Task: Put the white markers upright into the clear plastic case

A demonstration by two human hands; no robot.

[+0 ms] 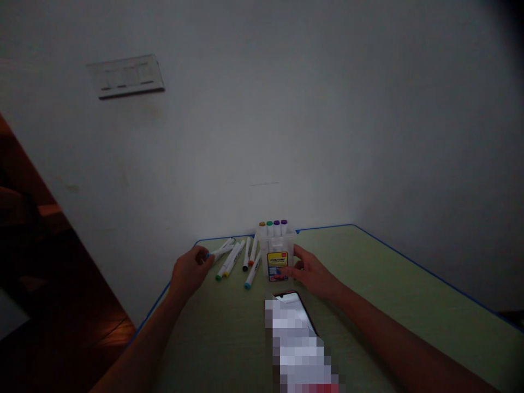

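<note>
Dim room, pale wall [286,109] ahead with a switch plate [126,75] high on the left. Below it sits my green worktop [388,305] with a blue edge, pushed into the corner. A phone [292,314] lies face up near me, its screen lit. At the far edge stands a clear marker box [277,254] with four capped markers upright in it. My right hand [313,274] rests against the box's right side, fingers curled loosely around it, steadying it. Loose markers [239,259] lie scattered just left of the box. My left hand [189,271] is at the leftmost marker [221,249], fingertips closed narrowly on its near end. To do this well, I judge I should pinch the marker firmly and keep the box braced so it stays upright.
</note>
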